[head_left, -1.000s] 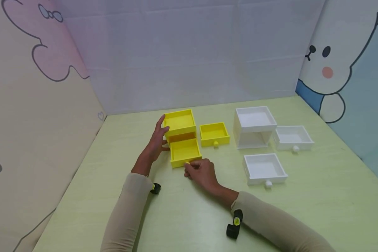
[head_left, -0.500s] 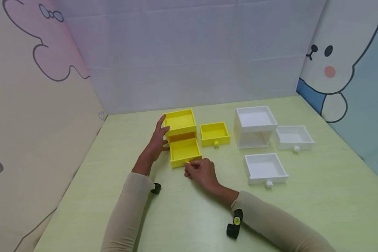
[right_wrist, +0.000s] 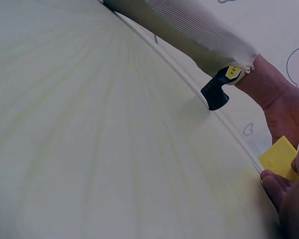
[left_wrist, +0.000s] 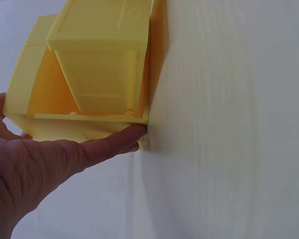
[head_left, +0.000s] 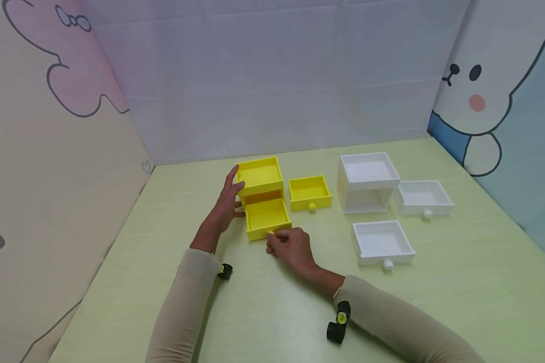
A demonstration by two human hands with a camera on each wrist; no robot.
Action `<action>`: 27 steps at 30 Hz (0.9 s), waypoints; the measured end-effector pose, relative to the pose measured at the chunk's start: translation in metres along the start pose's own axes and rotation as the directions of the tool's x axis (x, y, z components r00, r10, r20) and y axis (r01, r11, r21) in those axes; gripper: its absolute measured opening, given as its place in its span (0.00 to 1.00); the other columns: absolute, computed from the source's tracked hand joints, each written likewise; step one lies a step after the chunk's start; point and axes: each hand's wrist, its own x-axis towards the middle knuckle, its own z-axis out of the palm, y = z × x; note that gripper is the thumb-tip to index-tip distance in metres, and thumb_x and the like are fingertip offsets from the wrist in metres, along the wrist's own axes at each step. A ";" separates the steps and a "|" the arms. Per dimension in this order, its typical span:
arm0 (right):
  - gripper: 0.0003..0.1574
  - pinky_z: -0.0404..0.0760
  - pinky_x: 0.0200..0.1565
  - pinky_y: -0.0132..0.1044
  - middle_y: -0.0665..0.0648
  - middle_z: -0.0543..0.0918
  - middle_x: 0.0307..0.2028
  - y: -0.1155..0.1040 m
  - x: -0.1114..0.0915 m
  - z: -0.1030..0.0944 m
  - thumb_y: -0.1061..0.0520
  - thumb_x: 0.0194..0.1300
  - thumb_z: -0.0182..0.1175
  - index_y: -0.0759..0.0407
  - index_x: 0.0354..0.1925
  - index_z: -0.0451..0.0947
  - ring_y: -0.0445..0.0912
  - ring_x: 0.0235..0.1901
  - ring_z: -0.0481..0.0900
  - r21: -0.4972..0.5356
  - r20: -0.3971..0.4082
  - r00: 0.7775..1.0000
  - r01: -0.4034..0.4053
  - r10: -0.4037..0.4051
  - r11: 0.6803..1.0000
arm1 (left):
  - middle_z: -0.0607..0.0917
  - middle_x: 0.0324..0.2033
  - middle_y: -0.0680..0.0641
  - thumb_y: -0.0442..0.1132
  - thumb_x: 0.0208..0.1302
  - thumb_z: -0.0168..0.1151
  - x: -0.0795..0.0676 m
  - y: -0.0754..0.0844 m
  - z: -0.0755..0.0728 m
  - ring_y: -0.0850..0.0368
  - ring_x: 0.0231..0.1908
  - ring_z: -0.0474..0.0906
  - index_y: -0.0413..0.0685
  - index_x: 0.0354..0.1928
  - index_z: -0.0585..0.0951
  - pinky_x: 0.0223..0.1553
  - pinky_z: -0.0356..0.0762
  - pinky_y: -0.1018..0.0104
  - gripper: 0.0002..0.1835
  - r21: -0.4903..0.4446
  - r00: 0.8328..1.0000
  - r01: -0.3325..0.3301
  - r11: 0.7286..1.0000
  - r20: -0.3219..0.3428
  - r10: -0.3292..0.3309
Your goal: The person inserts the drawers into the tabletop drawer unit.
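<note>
A yellow cabinet frame [head_left: 260, 174] stands left of the table's centre, with a yellow drawer [head_left: 267, 214] drawn most of the way out of its lower opening. My left hand [head_left: 223, 209] holds the cabinet by its left side, thumb over the top front corner. In the left wrist view its fingers lie straight along the cabinet wall [left_wrist: 77, 130], and the drawer [left_wrist: 102, 74] projects from the opening. My right hand [head_left: 295, 248] pinches the drawer's front knob, mostly hidden by the fingers. The right wrist view shows a corner of yellow plastic [right_wrist: 280, 158] beside the fingers.
Right of the cabinet sits a second yellow drawer [head_left: 309, 192] with a round knob. Farther right stands a white cabinet [head_left: 368, 184] with a hollow front. Two loose white drawers [head_left: 383, 242] lie near it, one in front and one beside it. A cloth wall [head_left: 277, 80] closes the back.
Both hands keep their holds on the yellow cabinet and its drawer. The view shifts very slightly; otherwise nothing visibly moves.
</note>
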 end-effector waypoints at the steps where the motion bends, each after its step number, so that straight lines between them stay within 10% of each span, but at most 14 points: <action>1: 0.12 0.83 0.31 0.30 0.71 0.85 0.25 0.001 0.001 0.000 0.66 0.68 0.61 0.77 0.34 0.84 0.63 0.29 0.86 -0.001 0.001 1.000 -0.005 0.005 1.000 | 0.39 0.78 0.49 0.57 0.77 0.41 0.000 0.000 0.000 0.23 0.69 0.54 0.87 0.76 0.43 0.63 0.60 0.30 0.32 0.001 1.000 -0.001 1.000 -0.003 0.001; 10: 0.14 0.84 0.30 0.33 0.67 0.86 0.25 0.039 0.016 0.006 0.60 0.68 0.64 0.72 0.33 0.86 0.59 0.27 0.87 0.003 -0.026 0.999 -0.037 0.037 0.999 | 0.41 0.78 0.49 0.57 0.76 0.42 0.000 -0.001 0.001 0.24 0.68 0.56 0.87 0.75 0.43 0.62 0.62 0.31 0.32 0.010 1.000 0.003 1.000 -0.008 -0.003; 27: 0.14 0.84 0.29 0.33 0.56 0.86 0.21 0.043 0.026 0.009 0.57 0.68 0.65 0.68 0.33 0.87 0.44 0.21 0.85 -0.072 -0.065 0.997 -0.038 0.033 0.997 | 0.43 0.78 0.49 0.57 0.76 0.42 0.000 -0.002 0.000 0.25 0.68 0.58 0.88 0.75 0.43 0.61 0.63 0.31 0.32 0.008 1.000 -0.009 1.000 0.002 0.009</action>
